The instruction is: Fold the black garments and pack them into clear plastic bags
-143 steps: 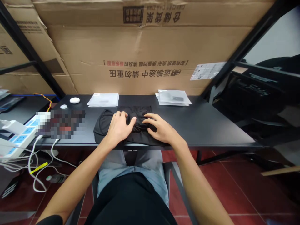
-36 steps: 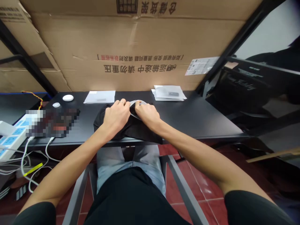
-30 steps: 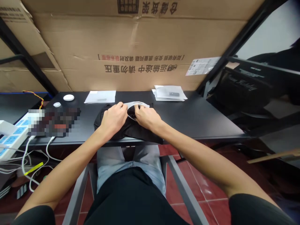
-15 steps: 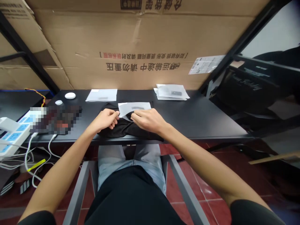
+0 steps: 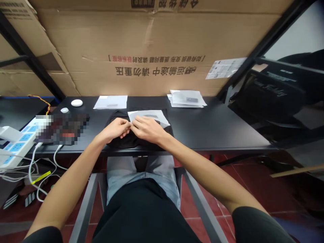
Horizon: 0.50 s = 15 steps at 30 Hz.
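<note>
A frosted white plastic bag (image 5: 157,114) with a dark mark on it lies over a crumpled black cloth (image 5: 126,141) near the desk's front edge. My left hand (image 5: 116,129) is closed in a pinch at the bag's near left corner. Right beside it, the fingers of my right hand (image 5: 147,129) are closed on the bag's near edge and cover part of it. The fingertips of both hands almost meet, and what lies between them is too small to make out. The bag's right corner sticks out past my right hand.
Behind the cloth lie another frosted bag (image 5: 110,102) at left and a small stack of such bags (image 5: 187,98) at right. A white oval object (image 5: 77,103), a power strip (image 5: 21,141) with cables and a blurred-out item are at left. Cardboard (image 5: 152,37) stands behind.
My right hand has moved left along the bag's near edge, up to my left hand. The edge that gaped open near the right hand now lies flatter. The left hand has barely moved.
</note>
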Each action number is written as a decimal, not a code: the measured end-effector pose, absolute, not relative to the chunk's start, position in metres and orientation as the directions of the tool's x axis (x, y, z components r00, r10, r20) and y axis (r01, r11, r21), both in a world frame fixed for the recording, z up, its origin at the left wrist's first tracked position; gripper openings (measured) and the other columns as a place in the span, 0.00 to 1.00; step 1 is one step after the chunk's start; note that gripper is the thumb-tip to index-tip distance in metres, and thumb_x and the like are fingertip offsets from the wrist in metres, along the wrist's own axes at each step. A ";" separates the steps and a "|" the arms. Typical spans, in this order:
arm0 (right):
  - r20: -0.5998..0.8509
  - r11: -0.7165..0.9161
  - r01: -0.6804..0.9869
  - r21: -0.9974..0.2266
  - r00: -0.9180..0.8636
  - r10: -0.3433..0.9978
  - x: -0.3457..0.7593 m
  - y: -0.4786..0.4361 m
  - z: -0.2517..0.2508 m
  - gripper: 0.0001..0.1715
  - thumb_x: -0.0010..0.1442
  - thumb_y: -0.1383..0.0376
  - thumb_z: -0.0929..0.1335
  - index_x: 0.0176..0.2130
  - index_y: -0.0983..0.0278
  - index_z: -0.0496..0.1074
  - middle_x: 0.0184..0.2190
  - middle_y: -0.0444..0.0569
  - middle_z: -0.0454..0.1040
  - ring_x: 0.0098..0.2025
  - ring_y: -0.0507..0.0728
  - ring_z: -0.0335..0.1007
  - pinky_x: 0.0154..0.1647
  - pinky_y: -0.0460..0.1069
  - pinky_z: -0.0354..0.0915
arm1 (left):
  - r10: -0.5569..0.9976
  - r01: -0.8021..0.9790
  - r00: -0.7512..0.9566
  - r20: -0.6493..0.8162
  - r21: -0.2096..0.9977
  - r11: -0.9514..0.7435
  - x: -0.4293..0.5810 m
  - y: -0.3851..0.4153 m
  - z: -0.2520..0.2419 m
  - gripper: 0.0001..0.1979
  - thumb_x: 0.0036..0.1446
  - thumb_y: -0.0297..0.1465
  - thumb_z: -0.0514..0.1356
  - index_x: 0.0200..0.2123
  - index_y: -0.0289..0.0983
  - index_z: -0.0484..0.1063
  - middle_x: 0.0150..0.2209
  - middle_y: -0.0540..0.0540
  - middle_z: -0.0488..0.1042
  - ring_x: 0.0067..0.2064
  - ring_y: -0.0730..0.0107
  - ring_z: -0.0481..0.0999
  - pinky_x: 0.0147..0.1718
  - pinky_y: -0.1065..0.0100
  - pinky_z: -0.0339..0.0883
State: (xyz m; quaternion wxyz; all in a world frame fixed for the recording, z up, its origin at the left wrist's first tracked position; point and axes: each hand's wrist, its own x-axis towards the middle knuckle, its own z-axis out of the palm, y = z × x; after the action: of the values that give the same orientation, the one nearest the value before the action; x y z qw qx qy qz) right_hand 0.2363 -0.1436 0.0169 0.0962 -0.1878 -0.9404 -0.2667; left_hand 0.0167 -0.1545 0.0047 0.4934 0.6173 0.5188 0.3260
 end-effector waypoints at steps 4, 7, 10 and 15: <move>0.305 0.786 0.401 0.470 -0.910 0.282 0.243 -0.143 0.016 0.25 0.81 0.77 0.58 0.43 0.68 0.80 0.39 0.56 0.79 0.43 0.61 0.70 0.41 0.55 0.65 | 0.953 0.296 0.270 -0.137 0.954 0.053 0.019 -0.155 0.007 0.19 0.70 0.39 0.66 0.27 0.38 0.71 0.25 0.49 0.73 0.22 0.77 0.66 0.21 0.74 0.58; 0.287 0.800 0.397 0.450 -0.912 0.292 0.246 -0.144 0.017 0.23 0.80 0.77 0.59 0.42 0.68 0.80 0.40 0.56 0.80 0.43 0.61 0.71 0.42 0.55 0.65 | 0.942 0.241 0.305 -0.141 0.968 0.066 0.023 -0.156 0.010 0.21 0.65 0.42 0.71 0.26 0.38 0.69 0.23 0.51 0.69 0.22 0.78 0.64 0.21 0.75 0.55; 0.281 0.808 0.420 0.413 -0.903 0.325 0.246 -0.145 0.019 0.22 0.79 0.77 0.60 0.44 0.67 0.81 0.41 0.57 0.80 0.44 0.61 0.71 0.44 0.55 0.66 | 0.945 0.162 0.304 -0.117 0.984 0.070 0.028 -0.157 0.012 0.24 0.60 0.44 0.74 0.26 0.39 0.67 0.23 0.53 0.66 0.21 0.81 0.59 0.21 0.75 0.50; 0.306 0.788 0.440 0.431 -0.893 0.331 0.251 -0.146 0.019 0.24 0.81 0.75 0.58 0.44 0.66 0.80 0.40 0.55 0.80 0.43 0.61 0.70 0.43 0.55 0.65 | 0.958 0.116 0.273 -0.086 0.992 0.056 0.034 -0.159 0.012 0.21 0.60 0.41 0.72 0.25 0.39 0.66 0.23 0.54 0.64 0.21 0.83 0.56 0.20 0.75 0.47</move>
State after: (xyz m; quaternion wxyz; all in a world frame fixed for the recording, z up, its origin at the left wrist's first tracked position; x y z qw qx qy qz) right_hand 0.2511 -0.1457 0.0192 0.1077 -0.2053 -0.9393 -0.2528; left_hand 0.0336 -0.1587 0.0124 0.5552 0.5729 0.4689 0.3791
